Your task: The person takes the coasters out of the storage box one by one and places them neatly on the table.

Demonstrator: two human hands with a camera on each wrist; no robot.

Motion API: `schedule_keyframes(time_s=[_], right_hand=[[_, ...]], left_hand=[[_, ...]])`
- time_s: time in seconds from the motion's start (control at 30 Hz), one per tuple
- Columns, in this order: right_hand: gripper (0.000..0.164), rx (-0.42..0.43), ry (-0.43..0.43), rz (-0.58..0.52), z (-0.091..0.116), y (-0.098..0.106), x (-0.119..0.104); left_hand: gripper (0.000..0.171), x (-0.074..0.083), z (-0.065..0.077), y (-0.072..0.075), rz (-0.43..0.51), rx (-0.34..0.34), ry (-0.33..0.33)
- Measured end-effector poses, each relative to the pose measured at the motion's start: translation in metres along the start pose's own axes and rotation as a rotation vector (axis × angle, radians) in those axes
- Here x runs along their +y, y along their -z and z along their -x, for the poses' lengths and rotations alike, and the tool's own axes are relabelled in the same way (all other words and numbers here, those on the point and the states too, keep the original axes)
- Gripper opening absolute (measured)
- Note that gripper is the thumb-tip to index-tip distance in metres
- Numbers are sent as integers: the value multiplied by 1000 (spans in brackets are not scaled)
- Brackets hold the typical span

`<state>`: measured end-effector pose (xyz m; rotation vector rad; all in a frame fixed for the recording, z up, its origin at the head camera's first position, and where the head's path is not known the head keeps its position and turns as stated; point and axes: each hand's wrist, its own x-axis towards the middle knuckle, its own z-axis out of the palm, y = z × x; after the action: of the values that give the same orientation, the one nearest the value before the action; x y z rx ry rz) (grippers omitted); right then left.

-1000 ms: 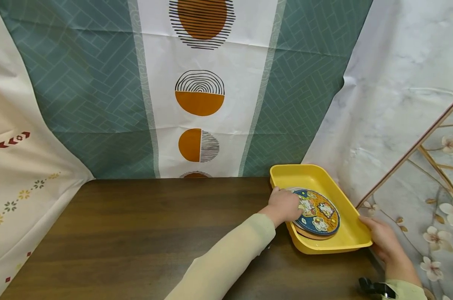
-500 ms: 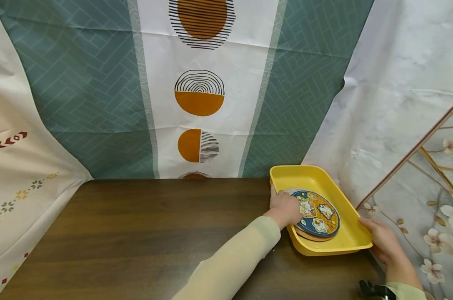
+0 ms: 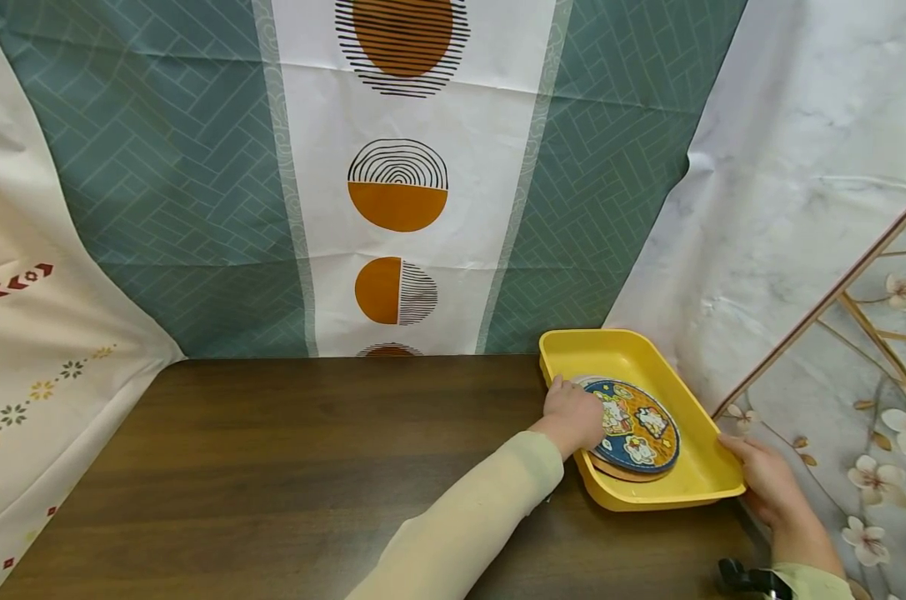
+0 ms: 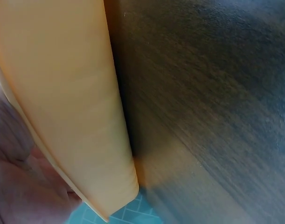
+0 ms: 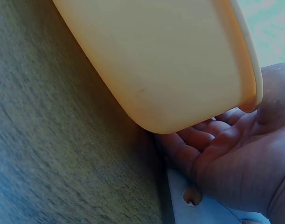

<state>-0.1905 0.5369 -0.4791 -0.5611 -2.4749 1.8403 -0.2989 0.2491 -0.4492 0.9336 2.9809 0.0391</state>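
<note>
A yellow plastic tray (image 3: 696, 458) stands at the table's right side. Inside it lies a stack of round flat pieces; the top disc (image 3: 651, 446) is blue and orange with cartoon figures. My left hand (image 3: 575, 412) reaches over the tray's left rim, at the discs' left edge. In the left wrist view, that hand (image 4: 21, 172) is on the inner side of the rim; its fingertips are hidden. My right hand (image 3: 769, 479) holds the tray's near right corner. In the right wrist view, the right hand's fingers (image 5: 196, 137) curl behind that corner.
The dark wooden table (image 3: 310, 467) extends left of the tray. A green and white patterned cloth (image 3: 400, 208) hangs behind it. A floral marbled cloth (image 3: 813, 250) rises close on the right, and a cream cloth (image 3: 55, 333) hangs on the left.
My left hand has shifted slightly right along the tray's left rim, and a finger that lay on the rim's outer side has drawn inward. The right hand stays at its corner.
</note>
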Motion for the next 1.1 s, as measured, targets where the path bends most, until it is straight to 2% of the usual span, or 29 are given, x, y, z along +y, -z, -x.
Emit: schedule_keyframes(time_s=[0.17, 0.27, 0.5, 0.63, 0.73, 0.87, 0.93, 1.1], right_hand=[[75, -4, -4, 9, -1, -1, -1], [74, -2, -1, 11, -1, -1, -1], [71, -1, 6, 8, 0, -1, -3], [74, -4, -3, 21, 2, 0, -3], [76, -3, -6, 26, 2, 0, -3], [74, 8, -6, 29, 0, 0, -1], [74, 8, -4, 25, -1, 0, -1], [62, 6, 2, -11, -1, 0, -1]], left_hand=[[17, -2, 2, 1, -20, 40, -27], [20, -2, 1, 1, -17, 51, -14], [57, -1, -2, -2, -8, 107, 41], [63, 0, -1, -2, 9, 129, 52], [56, -1, -1, -3, 32, 149, 46], [22, -1, -4, -8, 89, 182, 46], [11, -1, -5, -10, 127, 193, 55], [11, -3, -6, -14, 174, 218, 71]])
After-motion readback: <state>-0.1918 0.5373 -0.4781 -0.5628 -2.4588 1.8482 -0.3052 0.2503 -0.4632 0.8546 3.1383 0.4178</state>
